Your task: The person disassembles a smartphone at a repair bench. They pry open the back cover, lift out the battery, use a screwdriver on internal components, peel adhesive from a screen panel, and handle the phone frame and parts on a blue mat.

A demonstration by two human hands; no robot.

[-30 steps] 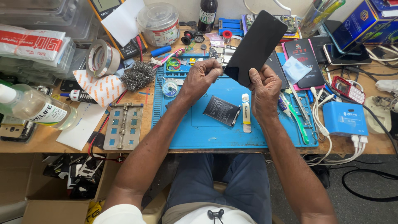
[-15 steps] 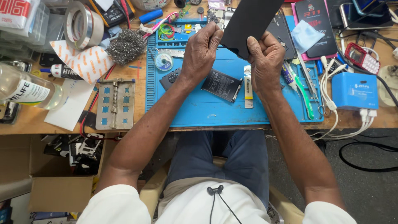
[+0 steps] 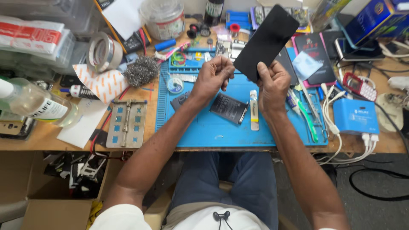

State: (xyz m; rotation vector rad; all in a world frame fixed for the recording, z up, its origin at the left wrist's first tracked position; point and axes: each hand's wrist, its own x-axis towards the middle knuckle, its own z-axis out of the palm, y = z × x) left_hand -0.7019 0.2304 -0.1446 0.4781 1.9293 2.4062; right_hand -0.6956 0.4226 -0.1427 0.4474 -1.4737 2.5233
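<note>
A flat black phone screen panel (image 3: pixel 266 41), long and rectangular with rounded corners, is held tilted above the blue work mat (image 3: pixel 213 127), its upper end leaning toward the back of the bench. Its face is plain dark and shows no picture.

The left hand (image 3: pixel 211 78) pinches the panel's lower left edge between thumb and fingertips, the other fingers curled in. The right hand (image 3: pixel 272 85) grasps the lower end from below, thumb on the front face (so both hands are closed on the same piece).

Starting at the left of the bench, a clear plastic bottle (image 3: pixel 30 102) lies on its side, with a roll of tape (image 3: pixel 105 51) behind it and a ball of steel wool (image 3: pixel 141 70) just beside the mat's edge. A metal clamp fixture (image 3: pixel 126 123) with blue squares sits on the wood near the mat's left border. On the mat, under the hands, lie a black battery (image 3: pixel 229 108) and a narrow white tube (image 3: pixel 254 110), touching nothing else. Further right, green-handled tools (image 3: pixel 306 119) rest at the mat's edge, then a blue box (image 3: pixel 355 116) with white cables plugged in, and a small red phone (image 3: pixel 359 85) behind it.
</note>
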